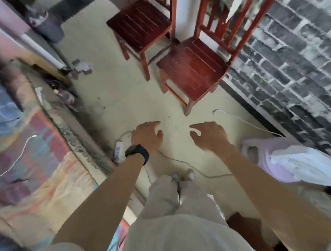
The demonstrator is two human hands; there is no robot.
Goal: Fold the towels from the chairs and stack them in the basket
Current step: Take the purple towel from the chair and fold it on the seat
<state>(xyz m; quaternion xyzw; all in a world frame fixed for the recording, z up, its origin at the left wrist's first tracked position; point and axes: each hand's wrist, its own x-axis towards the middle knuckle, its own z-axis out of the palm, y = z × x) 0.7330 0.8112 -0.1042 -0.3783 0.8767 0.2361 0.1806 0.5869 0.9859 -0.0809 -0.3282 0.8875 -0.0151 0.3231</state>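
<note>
Left hand [147, 135] and right hand [210, 135] reach out above the floor, fingers apart and loosely bent, neither holding anything. 2 red wooden chairs: far chair [140, 26] at 12 o'clock, near chair [192, 68] at 1 o'clock with 1 patterned towel [237, 4] draped over its back. 1 lavender basket [255, 150] at 4 o'clock holds 1 white towel [297, 162].

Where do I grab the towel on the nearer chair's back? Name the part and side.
Probably grip the towel by its hanging lower corner, coming from the seat side of the chair: it drapes over the backrest, and that corner dangles free before the slats.
</note>
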